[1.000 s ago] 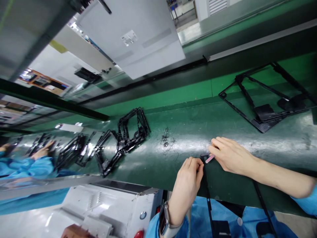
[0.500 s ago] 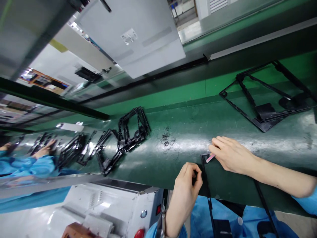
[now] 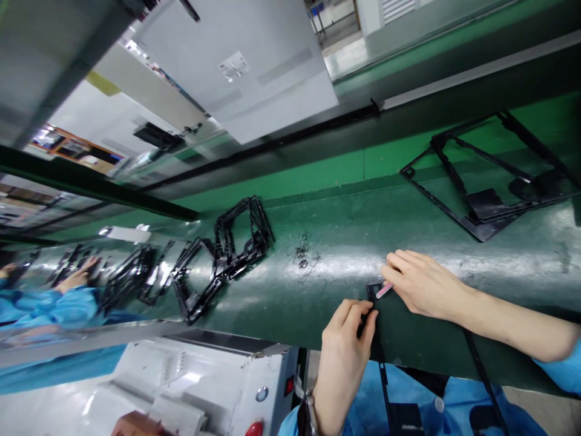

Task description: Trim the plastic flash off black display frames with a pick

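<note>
A thin black plastic frame (image 3: 379, 357) lies across the near edge of the dark green conveyor belt (image 3: 345, 254) and hangs over my lap. My left hand (image 3: 345, 342) pinches the frame's left bar just below its upper left corner. My right hand (image 3: 424, 284) rests closed on that corner and holds a small pink tool (image 3: 384, 290) with its tip against the frame. Loose black plastic shavings (image 3: 303, 257) lie on the belt just beyond the hands.
Another black frame (image 3: 481, 175) lies on the belt at the far right. Several black frames (image 3: 218, 260) are piled to the left. Further left a co-worker's blue sleeve and hand (image 3: 68, 284) touch more frames. A white machine housing (image 3: 200, 387) stands at my near left.
My left hand slid down the frame's left bar, away from the corner, then closed on it again slightly higher. My right hand and the pink tool stayed on the corner.
</note>
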### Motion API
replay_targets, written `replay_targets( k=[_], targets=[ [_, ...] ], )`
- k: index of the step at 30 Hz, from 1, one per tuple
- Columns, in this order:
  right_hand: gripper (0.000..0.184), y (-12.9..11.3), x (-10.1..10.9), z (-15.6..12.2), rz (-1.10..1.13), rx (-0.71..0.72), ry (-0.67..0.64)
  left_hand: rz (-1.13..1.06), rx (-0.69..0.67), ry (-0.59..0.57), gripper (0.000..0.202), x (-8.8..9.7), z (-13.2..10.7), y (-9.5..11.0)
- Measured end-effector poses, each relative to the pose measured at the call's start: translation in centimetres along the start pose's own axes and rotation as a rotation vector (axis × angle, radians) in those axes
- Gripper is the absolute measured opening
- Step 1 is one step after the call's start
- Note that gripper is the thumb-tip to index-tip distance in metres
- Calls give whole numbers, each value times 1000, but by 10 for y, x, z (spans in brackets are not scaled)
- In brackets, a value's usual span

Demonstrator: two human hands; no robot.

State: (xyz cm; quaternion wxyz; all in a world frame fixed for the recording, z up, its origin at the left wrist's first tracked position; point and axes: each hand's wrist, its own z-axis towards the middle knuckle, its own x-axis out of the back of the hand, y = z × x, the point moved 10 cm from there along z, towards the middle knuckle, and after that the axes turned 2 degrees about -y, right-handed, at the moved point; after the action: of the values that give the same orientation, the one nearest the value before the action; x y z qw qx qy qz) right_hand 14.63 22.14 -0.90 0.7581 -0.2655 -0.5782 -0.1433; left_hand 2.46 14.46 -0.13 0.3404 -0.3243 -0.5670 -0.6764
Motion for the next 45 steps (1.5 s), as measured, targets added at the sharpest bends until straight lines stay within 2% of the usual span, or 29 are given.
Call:
replay_targets(
  k=[11,16,18,25,29,33,37,45],
  targets=[
    [18,0,1,0,7,-11,13,-46,21,-44,20,-9,4,-4],
    [17,0,0,0,-1,-10,-1,-77,60,35,11,-2,-3,-13],
    [17,0,0,0,6,-4,4,-68,38,61,10,0,-5,-11],
    [16,1,-1,0,-3,-9,-1,-38,-7,38,8,-4,-4,-1],
    [15,1,-2,0,-11,-16,-7,-72,9,21,17,-6,-2,-2],
    [17,0,0,0,-1,-10,-2,-55,33,75,16,-1,-3,-5],
    [18,0,2,0,26,-6,19,0,-19,111,11,-1,-7,0],
    [16,1,-1,0,7,-17,1,58,-2,68,15,-6,-8,5]
  ],
)
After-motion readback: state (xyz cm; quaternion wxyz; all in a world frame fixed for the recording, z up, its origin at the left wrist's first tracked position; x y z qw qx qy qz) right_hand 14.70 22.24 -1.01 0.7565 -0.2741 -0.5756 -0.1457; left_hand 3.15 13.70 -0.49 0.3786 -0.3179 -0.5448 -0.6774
